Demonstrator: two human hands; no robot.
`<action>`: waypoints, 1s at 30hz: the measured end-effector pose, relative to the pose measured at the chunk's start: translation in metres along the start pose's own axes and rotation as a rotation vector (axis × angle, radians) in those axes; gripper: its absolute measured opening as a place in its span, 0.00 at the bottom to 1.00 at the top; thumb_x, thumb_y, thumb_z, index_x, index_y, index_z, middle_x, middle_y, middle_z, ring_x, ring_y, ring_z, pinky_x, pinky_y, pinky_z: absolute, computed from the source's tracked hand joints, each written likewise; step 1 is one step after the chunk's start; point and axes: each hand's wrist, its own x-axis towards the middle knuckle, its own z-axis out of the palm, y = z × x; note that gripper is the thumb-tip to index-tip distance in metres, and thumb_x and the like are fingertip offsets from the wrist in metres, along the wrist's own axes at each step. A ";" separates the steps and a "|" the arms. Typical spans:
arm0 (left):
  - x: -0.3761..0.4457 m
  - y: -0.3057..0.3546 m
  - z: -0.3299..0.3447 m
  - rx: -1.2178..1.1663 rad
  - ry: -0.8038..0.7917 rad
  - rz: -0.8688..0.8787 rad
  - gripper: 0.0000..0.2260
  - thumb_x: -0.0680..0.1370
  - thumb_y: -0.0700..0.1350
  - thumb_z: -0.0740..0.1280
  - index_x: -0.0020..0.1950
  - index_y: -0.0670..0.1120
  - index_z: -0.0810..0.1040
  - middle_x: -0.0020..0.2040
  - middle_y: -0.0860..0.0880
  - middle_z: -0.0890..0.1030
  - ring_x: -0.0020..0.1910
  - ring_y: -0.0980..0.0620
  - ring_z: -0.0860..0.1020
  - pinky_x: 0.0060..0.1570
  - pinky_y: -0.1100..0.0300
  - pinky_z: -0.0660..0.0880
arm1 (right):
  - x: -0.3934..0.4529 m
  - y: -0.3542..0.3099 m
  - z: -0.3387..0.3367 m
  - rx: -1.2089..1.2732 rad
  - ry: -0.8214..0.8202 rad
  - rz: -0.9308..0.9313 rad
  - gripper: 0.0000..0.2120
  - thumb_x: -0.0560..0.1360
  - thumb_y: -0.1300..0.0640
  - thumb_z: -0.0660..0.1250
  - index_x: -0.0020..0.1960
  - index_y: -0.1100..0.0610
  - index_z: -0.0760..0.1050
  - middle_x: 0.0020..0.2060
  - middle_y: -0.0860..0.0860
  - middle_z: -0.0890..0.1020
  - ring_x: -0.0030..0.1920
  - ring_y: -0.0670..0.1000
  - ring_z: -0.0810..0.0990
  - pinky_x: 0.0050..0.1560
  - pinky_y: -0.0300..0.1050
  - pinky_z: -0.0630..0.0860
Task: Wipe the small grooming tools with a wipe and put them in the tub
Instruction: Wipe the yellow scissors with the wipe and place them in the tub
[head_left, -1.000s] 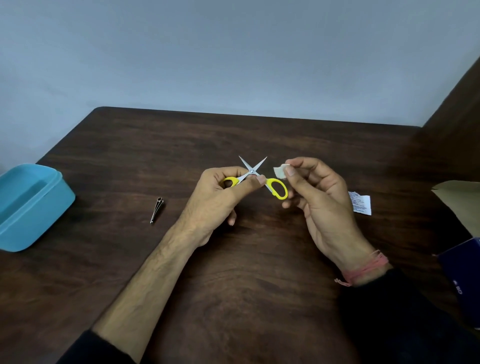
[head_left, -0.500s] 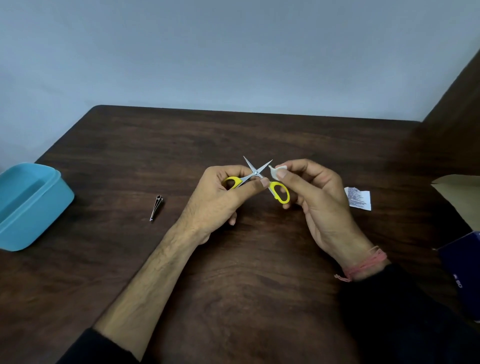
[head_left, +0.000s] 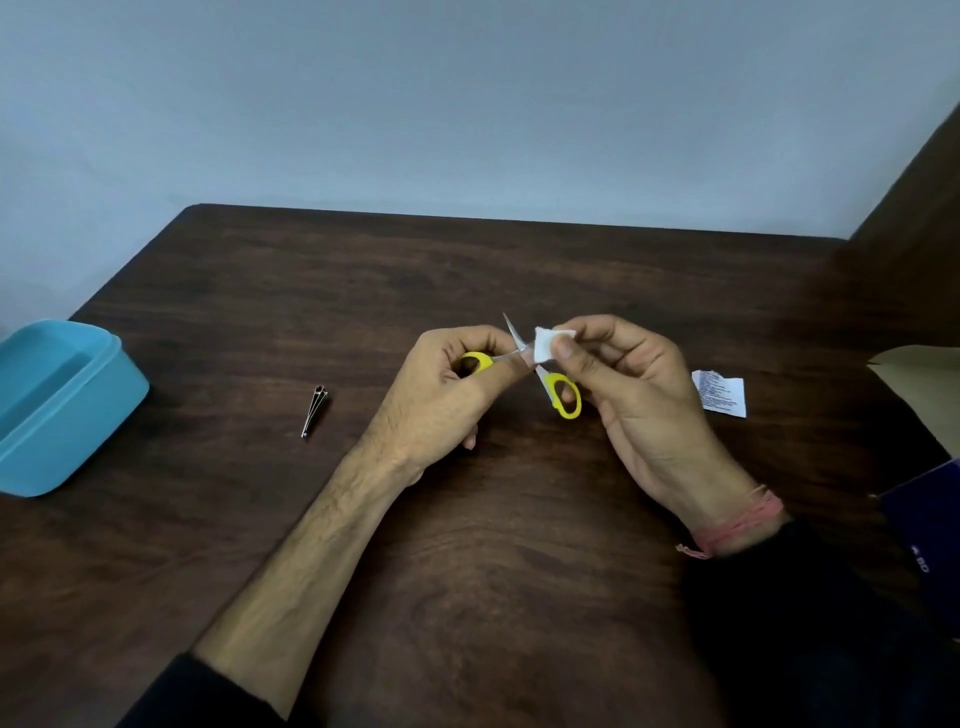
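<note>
Dark wood counter (head_left: 467, 545) against plain grey-blue wall; blue tub (head_left: 57, 410) at far left edge, nothing visible inside, nail clipper (head_left: 314, 410) lying between tub and hands. Left hand (head_left: 441, 400) grips yellow-handled scissors (head_left: 561, 392), blades apart, above counter centre; right hand (head_left: 634, 395) pinches white wipe (head_left: 548, 344) against one blade. Torn sachet (head_left: 719, 392) just right of that hand.

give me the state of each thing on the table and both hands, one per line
scissors: blades open, held above the table
wipe: folded small, pressed on one blade
left hand: grips one yellow handle loop
right hand: pinches the wipe
nail clipper: lying flat on the table, untouched
tub: open, no lid on, inside mostly hidden
wipe wrapper: lying flat beside the right hand
</note>
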 end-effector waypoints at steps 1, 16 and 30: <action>-0.001 0.001 0.000 0.015 -0.016 0.009 0.10 0.85 0.51 0.74 0.48 0.48 0.88 0.34 0.39 0.72 0.23 0.49 0.66 0.23 0.62 0.68 | 0.000 0.002 0.001 -0.055 0.020 -0.027 0.05 0.76 0.60 0.76 0.51 0.59 0.84 0.43 0.55 0.88 0.41 0.50 0.82 0.38 0.40 0.78; -0.003 0.004 0.003 0.094 -0.067 0.078 0.07 0.87 0.52 0.71 0.54 0.55 0.89 0.35 0.30 0.74 0.22 0.49 0.68 0.22 0.63 0.69 | 0.001 0.007 0.000 -0.386 0.250 -0.228 0.07 0.76 0.61 0.82 0.48 0.56 0.85 0.43 0.55 0.90 0.40 0.60 0.88 0.35 0.46 0.83; -0.003 0.000 0.004 0.121 -0.054 0.045 0.08 0.86 0.52 0.71 0.51 0.52 0.87 0.30 0.49 0.70 0.23 0.53 0.68 0.22 0.61 0.71 | 0.002 0.010 -0.004 -0.469 0.282 -0.274 0.07 0.75 0.59 0.84 0.48 0.58 0.87 0.41 0.53 0.90 0.39 0.71 0.82 0.37 0.57 0.80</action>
